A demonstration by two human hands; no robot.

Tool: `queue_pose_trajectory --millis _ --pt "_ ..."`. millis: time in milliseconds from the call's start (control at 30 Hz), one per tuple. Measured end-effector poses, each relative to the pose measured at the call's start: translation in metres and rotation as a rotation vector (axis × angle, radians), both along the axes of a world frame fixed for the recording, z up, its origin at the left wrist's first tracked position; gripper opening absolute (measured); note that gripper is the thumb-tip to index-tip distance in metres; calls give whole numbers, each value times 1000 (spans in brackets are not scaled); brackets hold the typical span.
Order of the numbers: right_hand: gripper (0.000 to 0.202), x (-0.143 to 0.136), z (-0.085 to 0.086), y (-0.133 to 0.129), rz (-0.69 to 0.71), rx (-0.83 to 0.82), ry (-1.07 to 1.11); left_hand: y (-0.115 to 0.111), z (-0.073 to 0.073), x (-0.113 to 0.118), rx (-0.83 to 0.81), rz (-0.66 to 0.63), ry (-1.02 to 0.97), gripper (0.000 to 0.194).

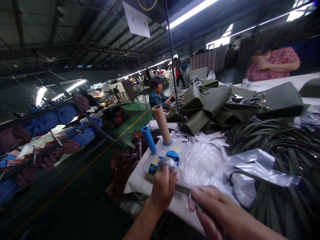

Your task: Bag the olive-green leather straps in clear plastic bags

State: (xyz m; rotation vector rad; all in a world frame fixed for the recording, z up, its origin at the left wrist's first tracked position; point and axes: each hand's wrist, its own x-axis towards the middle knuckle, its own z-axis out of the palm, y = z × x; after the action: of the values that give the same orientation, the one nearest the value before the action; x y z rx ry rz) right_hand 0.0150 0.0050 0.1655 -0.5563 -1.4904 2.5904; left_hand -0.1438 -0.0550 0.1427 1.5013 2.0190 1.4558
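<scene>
My left hand [163,186] is closed in a fist, with crumpled clear plastic [168,162] bunched at its top. Between my hands runs a short stretch of dark olive strap [182,189]. My right hand [212,206] is closed round the other end, its fingers partly blurred. Just beyond my left fist is a small machine [172,155] with blue parts, a dial and warning labels. A heap of thin clear plastic [202,163] lies beside it. To the right spreads a large pile of olive straps [280,146], with a clear plastic sleeve [255,163] on its near side.
A brown cardboard tube [162,123] and a blue roller [149,140] stand up from the machine. Olive bags [212,100] are heaped behind. Black cables hang overhead. A rack with blue and maroon pieces [62,113] stands left. Co-workers [160,93] sit across the table.
</scene>
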Motion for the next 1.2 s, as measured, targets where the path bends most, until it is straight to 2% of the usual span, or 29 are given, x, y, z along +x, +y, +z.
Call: queue_pose_trajectory --millis 100,133,200,267,333,400,467,500,533,600,667,700,767,867,933,1000,1100,1200 --pt "35 -5 2 24 -55 -350 14 -14 -15 12 -17 -108 106 18" --pt "34 -6 -1 32 -30 -391 17 -17 -17 15 -43 -139 162 19" --pt "35 -7 -10 47 73 -311 3 -23 -17 17 -123 -160 255 17" --pt "34 -4 -19 60 209 -20 -51 -27 -12 14 -244 -138 267 14" --pt "31 -1 -22 72 266 445 -90 -31 -4 8 -368 -139 222 19" --pt "19 -1 -20 81 258 906 -53 -35 5 2 -471 -162 116 28" --pt "16 -5 -14 87 278 1175 76 -40 13 0 -550 -217 -109 37" --pt "22 -8 -12 87 307 1217 143 -43 16 -1 -586 -255 -266 41" --pt "28 -12 -10 86 332 1202 186 -46 19 0 -610 -293 -440 46" --pt "42 -19 -13 76 325 1054 185 -51 23 2 -569 -306 -788 55" --pt "50 -22 -23 61 293 790 123 -54 28 2 -402 -217 -1077 56" --pt "48 -23 -30 53 272 645 103 -56 31 1 -306 -153 -1202 54" --pt "44 -22 -48 36 233 409 88 -59 39 -3 -144 -64 -1400 50" --pt "47 -17 -73 14 139 265 43 -59 53 -12 13 -36 -1548 51" --pt "51 -13 -85 2 61 289 -36 -56 60 -16 134 -15 -1555 52" --pt "54 -7 -91 -6 -41 420 -85 -48 62 -18 279 11 -1527 51" --pt "51 1 -99 -16 -178 712 -93 -34 56 -18 413 0 -1502 47" --pt "36 7 -116 -25 -172 940 -137 -19 46 -17 453 20 -1462 42"
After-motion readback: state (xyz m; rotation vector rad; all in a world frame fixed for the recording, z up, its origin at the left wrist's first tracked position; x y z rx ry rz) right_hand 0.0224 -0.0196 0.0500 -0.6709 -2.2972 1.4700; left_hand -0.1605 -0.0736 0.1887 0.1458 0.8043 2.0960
